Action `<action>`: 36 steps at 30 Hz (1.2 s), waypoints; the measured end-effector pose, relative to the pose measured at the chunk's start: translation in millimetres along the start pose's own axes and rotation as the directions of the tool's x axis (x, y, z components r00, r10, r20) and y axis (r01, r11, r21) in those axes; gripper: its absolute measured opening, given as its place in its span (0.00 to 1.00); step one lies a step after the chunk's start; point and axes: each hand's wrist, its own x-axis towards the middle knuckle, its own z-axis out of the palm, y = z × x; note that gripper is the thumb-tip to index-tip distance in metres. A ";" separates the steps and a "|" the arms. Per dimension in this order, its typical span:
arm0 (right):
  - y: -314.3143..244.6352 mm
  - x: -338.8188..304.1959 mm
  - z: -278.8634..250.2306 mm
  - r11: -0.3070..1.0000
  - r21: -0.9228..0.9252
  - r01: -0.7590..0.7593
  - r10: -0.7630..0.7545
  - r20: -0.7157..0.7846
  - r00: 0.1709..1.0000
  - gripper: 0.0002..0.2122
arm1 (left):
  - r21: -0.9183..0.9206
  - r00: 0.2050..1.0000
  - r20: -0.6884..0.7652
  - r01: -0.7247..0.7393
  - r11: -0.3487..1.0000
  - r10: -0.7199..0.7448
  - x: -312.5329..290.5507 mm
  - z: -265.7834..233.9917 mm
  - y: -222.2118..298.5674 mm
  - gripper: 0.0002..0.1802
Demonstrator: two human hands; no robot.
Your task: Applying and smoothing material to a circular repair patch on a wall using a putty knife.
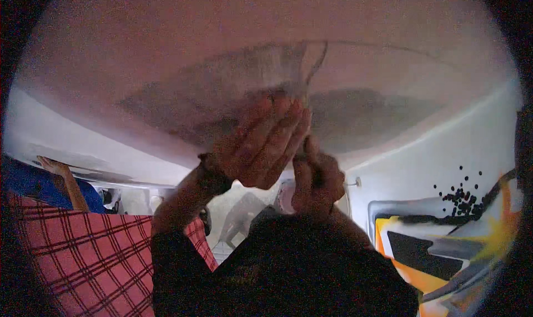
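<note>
Surface (pixel 266 17), dull, pinkish and broadly curved through the lens, is being stretched across the upper part of the view. It is being marked by two smooth-edged grey patches, the left one (pixel 222 84) streaked, the right one (pixel 372 114) more evenly dark, with a thin dark line (pixel 320 61) being bent between their upper ends.

Against the left patch's lower edge, the left hand (pixel 258 139) is being held flat, its fingers nearly straight and pressed together; whether anything is being held beneath cannot be told. Its wrist is being ringed by a dark band (pixel 214 175). Just beside it, the right hand (pixel 317 175) is being kept curled, thumb raised; what is being pinched, if anything, cannot be told.

Below, dark cloth (pixel 283 261) is being shown in one soft mass. At left, red checked fabric (pixel 94 256) is being seen near another person's raised hand (pixel 51 164). At right, a pale wall (pixel 400 170) is being covered by angular orange, black and yellow paintwork (pixel 433 256), topped by round black dots (pixel 463 200).
</note>
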 end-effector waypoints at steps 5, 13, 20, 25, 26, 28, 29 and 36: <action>-1.9 11.8 6.5 1.000 0.006 0.025 -0.024 -0.043 0.999 0.11 | 0.268 0.959 -0.197 -0.147 0.952 0.203 15.3 -6.4 -13.5 0.15; -3.4 -2.7 13.9 0.997 -0.033 -0.070 0.069 -0.045 0.997 0.12 | 0.256 0.949 -0.178 -0.209 0.944 0.258 21.0 -16.0 -21.0 0.16; 0.1 -9.2 23.2 0.997 0.041 -0.060 0.064 -0.123 0.990 0.11 | 0.091 0.991 -0.029 -0.129 0.987 0.132 1.1 -7.5 -11.2 0.16; 5.0 -21.2 20.1 0.998 0.050 -0.040 0.049 -0.188 0.981 0.11 | 0.098 0.985 -0.022 -0.171 0.980 0.174 -3.5 -2.6 -3.2 0.17; 12.6 -25.5 17.4 0.996 -0.024 -0.089 0.085 -0.138 0.987 0.12 | 0.100 0.982 -0.036 -0.182 0.978 0.186 2.6 4.2 -8.8 0.17; -7.5 2.0 14.2 0.997 -0.050 -0.052 0.046 -0.119 0.992 0.11 | -0.014 0.992 0.042 -0.120 0.993 0.120 3.2 0.2 -11.9 0.17; -18.8 9.6 9.0 0.996 -0.091 -0.017 0.008 -0.090 0.996 0.11 | -0.032 0.992 0.042 -0.121 0.992 0.123 11.6 -11.2 -12.3 0.17; -14.6 -1.9 7.6 0.990 -0.076 -0.116 0.104 -0.152 0.983 0.13 | 0.104 0.959 -0.245 -0.121 0.987 0.144 30.1 6.0 -9.1 0.16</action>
